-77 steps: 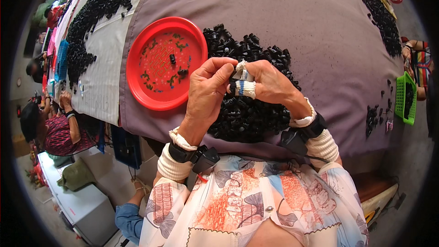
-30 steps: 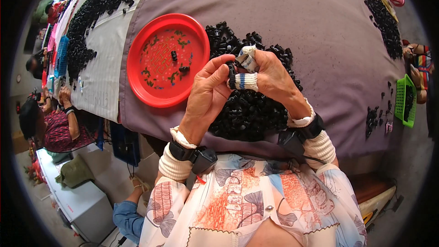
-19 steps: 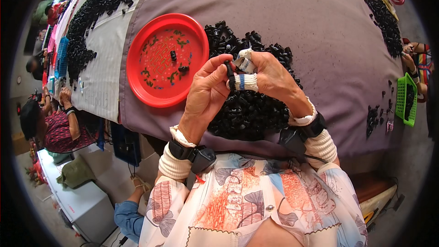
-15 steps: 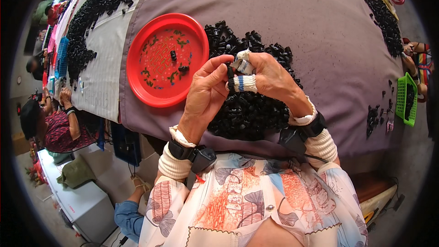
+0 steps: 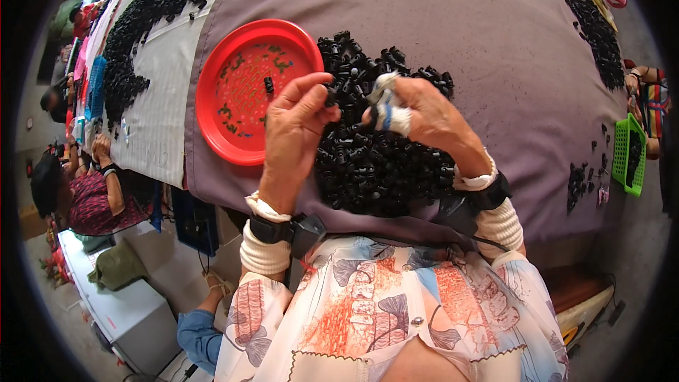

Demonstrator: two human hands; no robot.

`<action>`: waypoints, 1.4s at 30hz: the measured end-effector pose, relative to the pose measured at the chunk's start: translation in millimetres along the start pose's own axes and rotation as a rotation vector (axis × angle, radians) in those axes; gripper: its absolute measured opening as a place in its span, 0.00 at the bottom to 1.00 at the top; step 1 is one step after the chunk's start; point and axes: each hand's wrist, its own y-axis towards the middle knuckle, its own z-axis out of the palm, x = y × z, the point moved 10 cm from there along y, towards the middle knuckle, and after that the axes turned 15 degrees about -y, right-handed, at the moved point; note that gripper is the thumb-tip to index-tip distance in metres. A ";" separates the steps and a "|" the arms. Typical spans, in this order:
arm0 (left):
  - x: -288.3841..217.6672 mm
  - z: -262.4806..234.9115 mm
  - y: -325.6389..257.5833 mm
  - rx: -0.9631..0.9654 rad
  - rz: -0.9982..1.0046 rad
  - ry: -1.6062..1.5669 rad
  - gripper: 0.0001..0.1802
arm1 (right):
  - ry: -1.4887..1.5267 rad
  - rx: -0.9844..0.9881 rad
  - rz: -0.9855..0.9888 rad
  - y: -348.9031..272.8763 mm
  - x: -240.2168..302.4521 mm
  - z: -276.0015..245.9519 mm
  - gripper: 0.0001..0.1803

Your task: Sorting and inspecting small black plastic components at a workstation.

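Note:
My left hand (image 5: 293, 127) is over the right rim of a red round tray (image 5: 212, 124). Its thumb and fingers pinch a small black plastic part (image 5: 330, 96). To its right, above a heap of black plastic parts (image 5: 382, 170), is my right hand (image 5: 428, 117). White cloth with blue stripes (image 5: 391, 117) wraps its thumb and a finger. These fingers are curled together, and something dark shows at their tips, too blurred to name. Inside the tray lies a loose black part (image 5: 269, 85); my left hand covers some of the tray floor.
More black parts (image 5: 145, 25) are piled on the pale cloth at the left. Another pile (image 5: 594, 35) lies at the far right, near a green basket (image 5: 629, 152). A person in a patterned top (image 5: 106, 198) sits at the left; another person's hand (image 5: 640, 78) shows at the right.
My hands, together before on a black part, have moved apart. The left has shifted left toward the tray with a black part in it; the right has moved slightly right.

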 end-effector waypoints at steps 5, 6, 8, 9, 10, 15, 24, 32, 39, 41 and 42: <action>-63.7 -49.1 -3.5 -0.268 0.236 0.604 0.08 | 0.149 -0.089 0.266 -10.6 -28.5 -27.4 0.11; -70.8 -48.8 -5.1 -0.308 0.269 0.790 0.08 | 0.149 -0.094 0.270 -12.6 -33.1 -30.4 0.11; -64.7 -39.4 -7.7 -0.271 0.285 0.835 0.08 | 0.198 -0.122 0.282 -16.4 -43.2 -34.4 0.13; -62.1 -30.4 -11.3 -0.247 0.311 0.880 0.08 | 0.200 -0.118 0.279 -16.7 -42.9 -33.4 0.13; -52.7 -21.5 -11.6 -0.183 0.320 0.887 0.07 | 0.200 -0.121 0.288 -18.0 -43.2 -32.8 0.11; -4.0 29.5 -2.9 0.049 0.363 1.228 0.08 | 0.174 -0.098 0.319 -21.6 -41.2 -28.5 0.11; 26.7 51.1 16.2 0.303 0.428 1.701 0.14 | 0.168 -0.067 0.347 -26.7 -42.6 -22.5 0.12; 21.2 13.2 16.4 0.033 -0.116 0.566 0.10 | 0.200 -0.042 0.336 -21.6 -38.7 -15.4 0.09; 33.5 27.7 -1.4 0.044 -0.226 -0.159 0.12 | 0.237 -0.065 0.242 -6.9 -14.7 -4.5 0.13; 31.3 32.4 -5.0 0.043 -0.220 -0.197 0.12 | 0.173 -0.053 0.187 -3.5 -5.9 -4.2 0.14; 28.8 33.5 -6.4 0.047 -0.207 -0.201 0.12 | 0.170 -0.050 0.187 -3.2 -5.8 -3.7 0.14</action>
